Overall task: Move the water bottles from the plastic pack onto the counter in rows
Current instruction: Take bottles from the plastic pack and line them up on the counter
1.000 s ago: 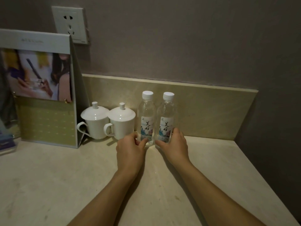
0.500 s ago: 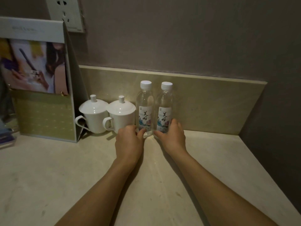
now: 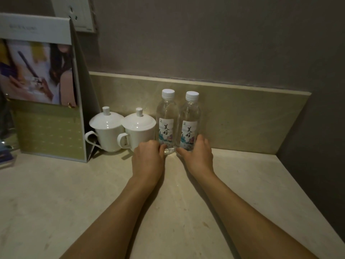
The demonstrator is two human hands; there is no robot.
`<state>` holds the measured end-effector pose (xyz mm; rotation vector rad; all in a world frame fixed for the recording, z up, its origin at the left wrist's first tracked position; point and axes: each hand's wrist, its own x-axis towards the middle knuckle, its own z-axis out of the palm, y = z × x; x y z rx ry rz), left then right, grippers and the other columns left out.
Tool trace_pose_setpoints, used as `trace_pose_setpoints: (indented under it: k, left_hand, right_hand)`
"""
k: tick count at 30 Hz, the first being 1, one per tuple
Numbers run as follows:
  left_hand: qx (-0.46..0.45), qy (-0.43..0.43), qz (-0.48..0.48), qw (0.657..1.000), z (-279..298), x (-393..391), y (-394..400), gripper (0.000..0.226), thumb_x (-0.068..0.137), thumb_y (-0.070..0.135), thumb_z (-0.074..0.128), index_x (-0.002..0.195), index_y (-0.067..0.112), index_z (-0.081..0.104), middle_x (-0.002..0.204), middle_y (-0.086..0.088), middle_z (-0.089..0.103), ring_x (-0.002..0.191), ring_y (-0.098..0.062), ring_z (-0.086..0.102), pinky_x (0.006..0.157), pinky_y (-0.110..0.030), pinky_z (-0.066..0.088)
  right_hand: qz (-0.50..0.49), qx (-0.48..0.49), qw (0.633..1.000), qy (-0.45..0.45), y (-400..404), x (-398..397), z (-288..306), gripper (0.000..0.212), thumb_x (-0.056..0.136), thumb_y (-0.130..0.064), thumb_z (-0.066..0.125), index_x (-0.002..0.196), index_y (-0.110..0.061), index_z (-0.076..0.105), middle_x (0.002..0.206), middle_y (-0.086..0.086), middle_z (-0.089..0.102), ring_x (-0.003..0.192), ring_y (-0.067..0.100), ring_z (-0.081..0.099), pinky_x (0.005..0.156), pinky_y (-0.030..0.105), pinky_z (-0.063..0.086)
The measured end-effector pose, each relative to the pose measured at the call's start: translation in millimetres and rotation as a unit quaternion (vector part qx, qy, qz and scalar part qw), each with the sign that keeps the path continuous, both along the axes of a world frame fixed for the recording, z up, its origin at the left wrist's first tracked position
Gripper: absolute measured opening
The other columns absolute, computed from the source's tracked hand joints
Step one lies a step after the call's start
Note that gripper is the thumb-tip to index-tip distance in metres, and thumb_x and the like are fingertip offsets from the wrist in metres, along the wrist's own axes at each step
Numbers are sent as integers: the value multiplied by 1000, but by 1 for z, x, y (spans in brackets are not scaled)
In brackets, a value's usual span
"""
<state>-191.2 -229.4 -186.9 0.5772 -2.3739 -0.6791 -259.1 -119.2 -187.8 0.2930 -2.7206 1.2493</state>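
Two clear water bottles with white caps and flowered labels stand upright side by side on the beige counter point(image 3: 242, 184), against the low stone backsplash. My left hand point(image 3: 148, 159) grips the base of the left bottle point(image 3: 166, 116). My right hand point(image 3: 197, 156) wraps the base of the right bottle point(image 3: 190, 120). The two bottles touch each other. No plastic pack is in view.
Two white lidded cups point(image 3: 108, 129) point(image 3: 139, 130) stand just left of the bottles, the nearer one beside my left hand. A tall printed card stand point(image 3: 48, 90) occupies the back left. A wall socket point(image 3: 78, 14) sits above. The side wall bounds the counter on the right.
Both hands stay on the bottle bases and the bottles stay upright by the backsplash. Only the view has shifted slightly, tilting down and closer.
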Motion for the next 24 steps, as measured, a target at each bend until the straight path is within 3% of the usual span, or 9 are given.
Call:
trace_pose_setpoints:
  k: [4, 10, 18, 24]
  left_hand:
    - [2, -3, -6, 1000, 1, -1, -1, 28, 98, 31, 58, 91, 14, 78, 82, -10, 74, 69, -22, 61, 61, -31, 40]
    - [-2, -11, -19, 1000, 2, -1, -2, 27, 97, 31, 58, 97, 13, 78, 89, -10, 76, 79, -26, 67, 73, -40, 55]
    - [1, -14, -34, 999, 4, 0, -3, 25, 97, 29, 58, 97, 13, 78, 90, -8, 76, 81, -23, 67, 76, -41, 56]
    - [7, -16, -37, 999, 4, 1, -4, 24, 97, 28, 59, 96, 13, 78, 89, -8, 75, 80, -24, 67, 74, -40, 55]
  right_hand:
    - [-1, 1, 1000, 6, 0, 1, -2, 53, 83, -37, 75, 123, -14, 47, 125, 6, 51, 114, 28, 55, 85, 38, 47]
    - [-17, 9, 1000, 16, -2, 3, -3, 54, 83, -39, 74, 123, -14, 46, 125, 7, 51, 114, 29, 55, 85, 40, 47]
    - [-14, 7, 1000, 9, -1, 6, 0, 54, 85, -38, 72, 125, -14, 46, 127, 6, 52, 117, 28, 54, 91, 45, 50]
    - [1, 12, 1000, 10, 0, 6, 3, 51, 86, -36, 72, 125, -13, 47, 127, 7, 51, 117, 27, 53, 89, 40, 47]
